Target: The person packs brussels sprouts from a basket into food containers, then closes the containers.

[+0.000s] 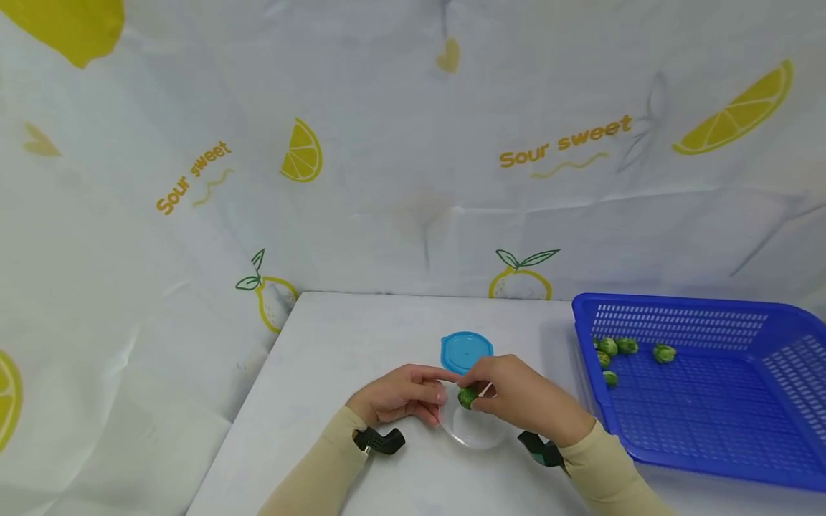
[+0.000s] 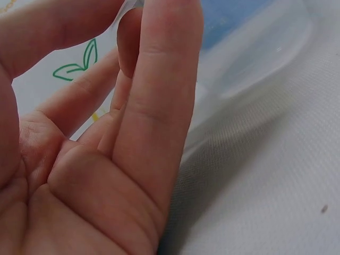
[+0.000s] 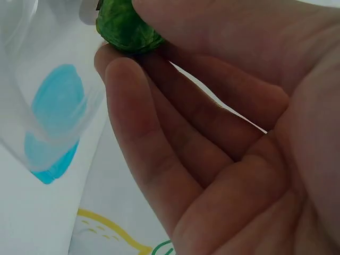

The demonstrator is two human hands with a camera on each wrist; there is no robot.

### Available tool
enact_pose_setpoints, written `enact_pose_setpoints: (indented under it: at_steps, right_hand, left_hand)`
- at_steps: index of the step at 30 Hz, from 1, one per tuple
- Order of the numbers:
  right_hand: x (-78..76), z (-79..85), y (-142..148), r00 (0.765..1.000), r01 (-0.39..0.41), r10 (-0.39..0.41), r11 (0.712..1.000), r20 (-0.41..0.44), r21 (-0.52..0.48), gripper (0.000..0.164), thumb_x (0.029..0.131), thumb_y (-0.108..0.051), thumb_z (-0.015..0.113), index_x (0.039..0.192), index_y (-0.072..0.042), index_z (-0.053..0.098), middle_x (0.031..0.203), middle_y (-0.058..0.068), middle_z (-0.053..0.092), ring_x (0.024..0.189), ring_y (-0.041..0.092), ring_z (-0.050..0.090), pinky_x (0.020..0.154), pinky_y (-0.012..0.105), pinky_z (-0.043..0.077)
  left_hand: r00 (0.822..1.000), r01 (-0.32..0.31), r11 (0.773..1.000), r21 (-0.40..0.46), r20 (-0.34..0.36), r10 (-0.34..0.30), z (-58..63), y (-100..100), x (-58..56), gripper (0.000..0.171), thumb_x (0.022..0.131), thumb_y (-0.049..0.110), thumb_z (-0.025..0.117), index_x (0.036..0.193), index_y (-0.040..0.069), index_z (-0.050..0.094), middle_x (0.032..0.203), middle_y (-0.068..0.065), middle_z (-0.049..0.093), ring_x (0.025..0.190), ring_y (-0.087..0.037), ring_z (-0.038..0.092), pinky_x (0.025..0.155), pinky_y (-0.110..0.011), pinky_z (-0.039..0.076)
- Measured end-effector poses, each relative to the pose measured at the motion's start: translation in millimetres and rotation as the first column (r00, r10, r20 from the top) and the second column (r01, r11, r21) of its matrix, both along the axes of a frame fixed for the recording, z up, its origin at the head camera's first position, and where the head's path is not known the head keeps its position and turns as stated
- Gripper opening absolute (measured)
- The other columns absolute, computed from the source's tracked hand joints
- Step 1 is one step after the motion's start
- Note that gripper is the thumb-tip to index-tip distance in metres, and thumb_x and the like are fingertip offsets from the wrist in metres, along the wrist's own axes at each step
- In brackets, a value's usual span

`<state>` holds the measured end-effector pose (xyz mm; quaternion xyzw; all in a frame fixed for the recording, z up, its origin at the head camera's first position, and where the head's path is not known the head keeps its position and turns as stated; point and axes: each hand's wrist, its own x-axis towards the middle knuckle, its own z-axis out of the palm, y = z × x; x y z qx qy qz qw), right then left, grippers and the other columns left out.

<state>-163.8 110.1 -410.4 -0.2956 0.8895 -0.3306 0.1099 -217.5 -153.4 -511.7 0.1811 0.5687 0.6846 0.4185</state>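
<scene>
Between the thumb and fingers of my right hand [image 1: 519, 398] is a green Brussels sprout [image 1: 467, 398], pinched above a clear round plastic container [image 1: 480, 436]. The right wrist view shows the sprout [image 3: 125, 26] close up at the fingertips, with the container's see-through wall [image 3: 16, 106] beside it. My left hand [image 1: 406, 394] holds the container at its left rim. In the left wrist view, the fingers [image 2: 164, 95] cover part of the container, so the exact grip is partly hidden. Just behind the container lies a blue lid [image 1: 466, 351], flat on the white table [image 1: 361, 337].
At the right stands a large blue plastic basket [image 1: 697, 416] with perforated walls. Several Brussels sprouts [image 1: 626, 346] lie in its left rear part. A white sheet [image 1: 400, 143] printed with lemons hangs behind the table.
</scene>
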Motion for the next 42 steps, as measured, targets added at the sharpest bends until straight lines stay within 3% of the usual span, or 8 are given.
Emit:
enact_pose_setpoints:
  at_steps: [4,12,29,35,42]
  right_hand:
    - [3.4,-7.5,-7,1.000,-0.005,0.005,0.999,0.001,0.039,0.027,0.090,-0.003,0.085,0.117,-0.004,0.081,0.104,-0.003,0.078,0.097,0.015,0.073,0.083,0.030,0.063]
    - [6.0,-18.1,-19,0.986,-0.059,0.075,0.992,-0.146,0.113,0.021,0.086,0.003,0.084,0.102,-0.010,0.082,0.097,-0.005,0.077,0.090,0.008,0.067,0.081,0.031,0.061]
    - [4.6,-24.6,-20,0.992,-0.006,0.024,0.990,-0.122,0.142,0.018,0.086,0.008,0.080,0.095,-0.008,0.083,0.090,-0.003,0.078,0.084,0.009,0.068,0.073,0.029,0.060]
    - [4.8,-18.9,-18,0.990,0.000,0.020,0.990,-0.139,0.140,0.017,0.088,0.005,0.080,0.101,-0.005,0.083,0.095,0.001,0.080,0.085,0.010,0.069,0.075,0.029,0.061]
    - [16.6,4.9,-1,0.982,0.046,-0.017,0.988,-0.188,0.148,0.023,0.092,-0.004,0.083,0.115,-0.006,0.082,0.108,0.004,0.081,0.098,0.021,0.075,0.086,0.036,0.065]
  left_hand:
    - [1.000,-0.001,1.000,-0.005,0.009,0.001,-0.2,0,1.6,0.058,0.101,0.009,0.069,0.157,0.004,0.054,0.093,0.001,0.070,0.077,-0.013,0.076,0.078,-0.029,0.068]
    - [1.000,-0.006,1.000,0.009,0.012,0.006,1.2,-2,5.6,0.058,0.100,0.006,0.069,0.157,0.004,0.055,0.092,-0.001,0.074,0.076,-0.014,0.076,0.076,-0.029,0.067]
    - [0.999,0.037,0.998,0.043,0.015,-0.038,-2.9,4,0.5,0.058,0.102,0.004,0.067,0.159,0.005,0.053,0.095,0.001,0.076,0.077,-0.012,0.077,0.077,-0.029,0.068]
    - [0.999,0.033,0.999,0.042,-0.005,-0.033,-1.6,3,1.2,0.061,0.103,0.008,0.069,0.160,0.002,0.050,0.095,0.003,0.072,0.078,-0.012,0.076,0.079,-0.030,0.068]
    - [0.999,0.028,0.999,0.033,0.019,-0.029,-3.3,3,2.8,0.059,0.103,0.005,0.067,0.160,0.004,0.051,0.094,0.004,0.072,0.077,-0.012,0.076,0.080,-0.031,0.068]
